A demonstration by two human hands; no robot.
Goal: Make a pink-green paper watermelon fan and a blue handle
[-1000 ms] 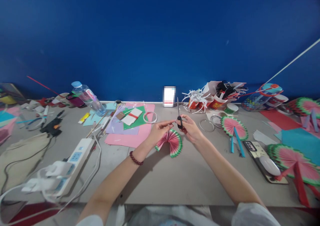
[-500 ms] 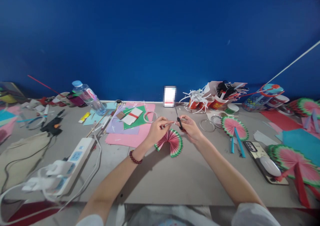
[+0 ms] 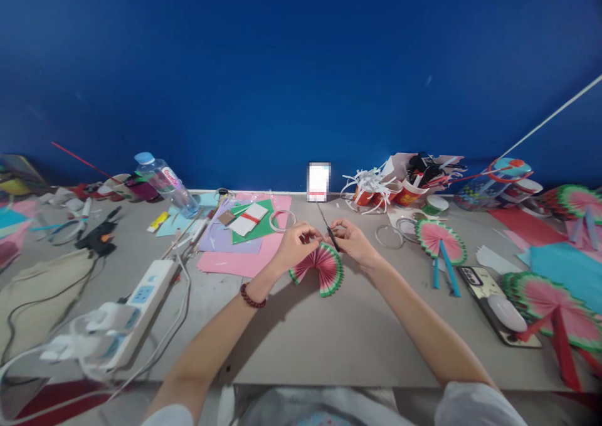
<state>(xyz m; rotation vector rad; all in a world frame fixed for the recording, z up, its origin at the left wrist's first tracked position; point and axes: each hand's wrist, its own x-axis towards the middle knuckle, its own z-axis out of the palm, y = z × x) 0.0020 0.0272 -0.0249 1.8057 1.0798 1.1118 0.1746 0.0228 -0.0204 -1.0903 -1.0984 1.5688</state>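
Observation:
My right hand (image 3: 352, 244) is closed around black-handled scissors (image 3: 332, 236), whose thin blades point up and to the left. Close by on the left, my left hand (image 3: 297, 245) has its fingers curled and pinched together. Whatever is between those fingertips is too small to name. Just under both hands sits a pleated paper watermelon fan (image 3: 332, 269), pink with a green edge, spread in an arch on the table. My left thumb overlaps its upper edge; whether it touches the paper I cannot tell.
Colored paper sheets (image 3: 235, 263), a tilted water bottle (image 3: 169, 184) and a power strip (image 3: 141, 313) lie leftward. To the right are wire rings (image 3: 389, 236), a finished fan (image 3: 439, 241), a phone (image 3: 475, 288) with a mouse (image 3: 505, 313), and cups of paper strips (image 3: 371, 191).
The scissors have swung so their blades lean further left. My hands have drawn slightly apart at the fingertips, and the left fingers have curled in. The fan stays in place.

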